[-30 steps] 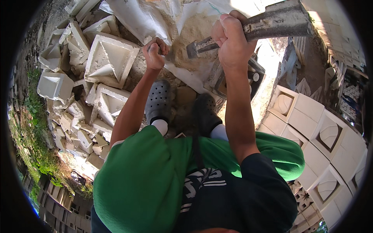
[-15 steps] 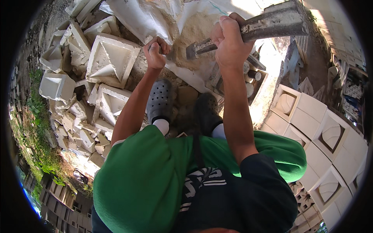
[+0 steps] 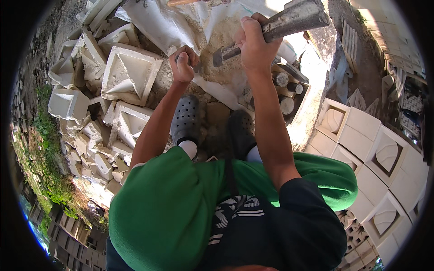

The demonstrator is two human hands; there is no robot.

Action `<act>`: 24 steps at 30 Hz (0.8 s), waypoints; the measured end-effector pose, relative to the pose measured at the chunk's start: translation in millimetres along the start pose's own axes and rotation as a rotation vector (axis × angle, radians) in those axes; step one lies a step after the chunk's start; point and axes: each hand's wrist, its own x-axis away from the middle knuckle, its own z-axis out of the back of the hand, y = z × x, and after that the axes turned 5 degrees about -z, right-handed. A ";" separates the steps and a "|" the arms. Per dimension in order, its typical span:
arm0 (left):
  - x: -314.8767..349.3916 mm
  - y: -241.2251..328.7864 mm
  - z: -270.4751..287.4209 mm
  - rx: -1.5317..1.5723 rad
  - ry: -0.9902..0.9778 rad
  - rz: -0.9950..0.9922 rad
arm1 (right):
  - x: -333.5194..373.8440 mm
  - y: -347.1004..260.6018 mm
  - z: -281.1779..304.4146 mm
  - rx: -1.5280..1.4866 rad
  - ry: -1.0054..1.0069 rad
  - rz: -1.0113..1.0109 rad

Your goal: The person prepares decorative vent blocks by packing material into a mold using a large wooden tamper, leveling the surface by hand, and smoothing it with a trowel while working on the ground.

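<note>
The dark tool (image 3: 294,22) slanted across the upper right, gripped tight in the right hand (image 3: 258,47); the left hand (image 3: 184,65) made a closed fist—contents unclear—beside the white sheet (image 3: 156,22). Seemingly a striking step, wanting steady aim next.

Between your left hand (image 3: 183,63) and right hand (image 3: 257,45), upper centre, you have open sand (image 3: 206,43), narrowed by the dark tool (image 3: 296,22); broken blocks (image 3: 131,74) bar the upper left, cylinders (image 3: 287,106) right of centre.

Green weeds (image 3: 53,180) at far left, cream patterned blocks (image 3: 359,128) — in rows — at right, pale slats (image 3: 349,44), round-ended cylinders (image 3: 287,106)
</note>
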 end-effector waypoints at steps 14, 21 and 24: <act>-15.8 37.5 -1.9 0.146 0.080 -0.059 | 28.4 74.3 47.6 -0.278 0.148 -0.117; -5.9 32.9 7.0 0.099 0.041 -0.145 | 31.4 27.1 106.0 -0.357 0.337 -0.024; 12.9 27.1 1.2 0.109 0.074 -0.112 | 34.3 21.7 108.1 -0.273 0.382 -0.028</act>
